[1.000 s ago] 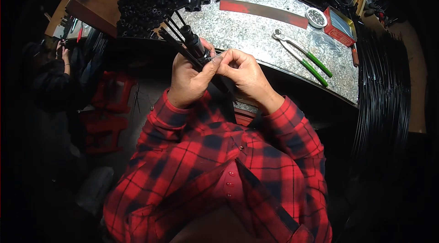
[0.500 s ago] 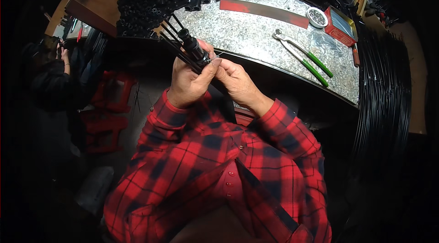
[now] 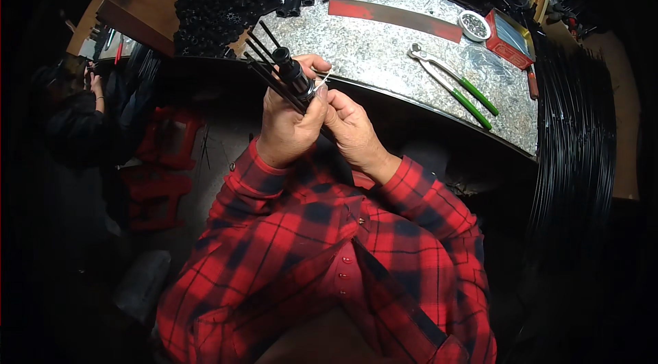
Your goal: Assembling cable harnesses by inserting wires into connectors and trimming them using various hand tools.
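Observation:
My left hand [image 3: 286, 127] is closed around a black cylindrical hub [image 3: 293, 75] with a round collar at its upper end. Several thin black ribs [image 3: 260, 57] stick out past the hub toward the upper left, within the same grip. Thin pale wire [image 3: 325, 80] shows at the hub's right side, between the thumbs. My right hand [image 3: 353, 127] has its thumb and fingers pinched together there, at the wire's lower end. Just what its fingertips hold is partly hidden. Green-handled end-cutting pliers [image 3: 452, 86] lie on the worktop, right of my hands.
The speckled metal worktop [image 3: 384, 49] curves ahead of me, with a heap of black tubular parts [image 3: 233, 4] at its back left. A red-brown strip [image 3: 394, 19], a white cup of small bits [image 3: 474, 25] and a red box [image 3: 510, 38] stand farther back. Long black rods [image 3: 576, 138] hang at right.
Both hands have shifted slightly right with the hub and ribs. The left fingers have spread a little beyond the hub, and the wire looks brighter and stands at a different angle.

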The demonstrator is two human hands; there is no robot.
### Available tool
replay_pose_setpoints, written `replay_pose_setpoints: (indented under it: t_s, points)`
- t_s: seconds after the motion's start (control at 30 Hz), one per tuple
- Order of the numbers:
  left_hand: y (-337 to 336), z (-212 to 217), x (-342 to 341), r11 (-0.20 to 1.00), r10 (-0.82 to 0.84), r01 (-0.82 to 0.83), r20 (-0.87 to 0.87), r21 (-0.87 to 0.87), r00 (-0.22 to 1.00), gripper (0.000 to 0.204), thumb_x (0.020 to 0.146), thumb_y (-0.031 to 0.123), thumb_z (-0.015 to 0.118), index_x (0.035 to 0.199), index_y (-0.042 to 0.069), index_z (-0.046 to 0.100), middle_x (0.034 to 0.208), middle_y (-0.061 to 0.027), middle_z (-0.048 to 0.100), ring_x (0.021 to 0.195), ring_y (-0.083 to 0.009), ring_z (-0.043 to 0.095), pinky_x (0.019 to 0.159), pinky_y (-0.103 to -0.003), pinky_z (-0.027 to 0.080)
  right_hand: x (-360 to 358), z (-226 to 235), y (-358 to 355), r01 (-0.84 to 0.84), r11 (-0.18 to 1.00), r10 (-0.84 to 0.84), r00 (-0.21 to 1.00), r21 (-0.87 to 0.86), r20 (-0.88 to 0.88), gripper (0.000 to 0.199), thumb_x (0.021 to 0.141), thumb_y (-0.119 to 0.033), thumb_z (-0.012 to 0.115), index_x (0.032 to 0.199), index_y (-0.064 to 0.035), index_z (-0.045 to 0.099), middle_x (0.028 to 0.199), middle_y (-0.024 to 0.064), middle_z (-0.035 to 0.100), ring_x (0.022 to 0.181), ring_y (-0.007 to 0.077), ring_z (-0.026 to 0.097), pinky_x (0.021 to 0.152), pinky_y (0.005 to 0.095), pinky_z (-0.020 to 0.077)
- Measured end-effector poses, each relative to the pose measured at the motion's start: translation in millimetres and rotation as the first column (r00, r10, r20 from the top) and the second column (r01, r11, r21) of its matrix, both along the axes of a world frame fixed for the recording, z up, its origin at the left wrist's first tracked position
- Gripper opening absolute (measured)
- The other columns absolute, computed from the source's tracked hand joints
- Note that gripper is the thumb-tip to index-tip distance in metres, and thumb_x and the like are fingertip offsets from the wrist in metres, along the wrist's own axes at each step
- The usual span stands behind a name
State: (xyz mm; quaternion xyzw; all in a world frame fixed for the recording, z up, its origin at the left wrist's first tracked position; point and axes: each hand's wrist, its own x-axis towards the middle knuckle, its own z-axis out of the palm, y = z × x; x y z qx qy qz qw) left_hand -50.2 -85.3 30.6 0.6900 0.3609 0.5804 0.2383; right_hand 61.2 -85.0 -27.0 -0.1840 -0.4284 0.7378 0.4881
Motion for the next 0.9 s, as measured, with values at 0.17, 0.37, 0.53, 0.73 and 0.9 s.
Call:
replay_pose_setpoints:
  t_s: [0.17, 0.37, 0.53, 0.73, 0.9]
  points:
    - [-0.3, 4.5, -0.8, 0.996, -0.064, 0.064, 0.004, -0.062, 0.998, 0.021, 0.078, -0.01, 0.054, 0.092, 0.003, 0.045, 0.1, -0.0142, 0.052, 0.073, -0.0102, 0.052, 0.068, -0.025, 0.045, 8.0, 7.6, -1.3, -0.053, 0.997, 0.049, 0.995, -0.051, -0.091, 0.021, 0.092, -0.024, 0.051, 0.093, -0.003, 0.052, 0.084, -0.0034, 0.052, 0.078, 0.0026, 0.046, 0.07, 0.0177, 0.0409]
    - [4.9, -6.0, -1.1, 0.92, -0.288, 0.366, 0.386, -0.144, 0.877, 0.014, 0.078, -0.004, 0.055, 0.087, 0.004, 0.048, 0.099, -0.0153, 0.055, 0.083, -0.017, 0.055, 0.076, -0.031, 0.046, 20.7, 21.1, -1.7, 0.029, 0.992, -0.047, 0.988, 0.124, 0.147, 0.017, 0.088, -0.017, 0.056, 0.094, -0.0004, 0.054, 0.087, 0.0005, 0.056, 0.079, 0.0062, 0.051, 0.071, 0.0199, 0.0436]
    - [1.1, 2.7, 5.9, 0.875, -0.277, 0.463, 0.641, -0.138, 0.716, 0.011, 0.079, -0.003, 0.053, 0.085, 0.004, 0.047, 0.098, -0.0153, 0.056, 0.085, -0.0183, 0.056, 0.079, -0.033, 0.045, 41.5, 48.2, 2.3, 0.245, 0.882, -0.389, 0.861, 0.403, 0.327, 0.014, 0.082, -0.007, 0.061, 0.092, 0.0024, 0.057, 0.086, 0.0051, 0.058, 0.077, 0.0097, 0.054, 0.068, 0.0221, 0.045]
    - [-0.2, -0.2, -8.1, 0.932, -0.199, 0.321, 0.505, -0.167, 0.84, 0.012, 0.081, -0.001, 0.055, 0.085, 0.005, 0.046, 0.086, -0.0108, 0.054, 0.078, -0.0155, 0.054, 0.071, -0.029, 0.046, 45.1, 47.3, -2.3, 0.071, 0.793, -0.399, 0.81, 0.605, 0.429, 0.007, 0.083, -0.004, 0.06, 0.087, 0.0014, 0.058, 0.087, 0.0031, 0.057, 0.081, 0.0101, 0.053, 0.073, 0.0233, 0.0439]
    - [1.1, 5.7, -2.0, 0.949, -0.182, 0.281, 0.484, -0.14, 0.856, 0.025, 0.081, 0.021, 0.063, 0.085, 0.006, 0.043, 0.073, -0.0071, 0.049, 0.054, -0.0104, 0.044, 0.049, -0.024, 0.04, 41.8, 46.0, -2.7, 0.177, 0.825, -0.433, 0.808, 0.537, 0.399, 0.006, 0.082, -0.005, 0.061, 0.082, 0.0008, 0.059, 0.083, 0.0037, 0.057, 0.073, 0.0096, 0.053, 0.066, 0.0222, 0.0434]
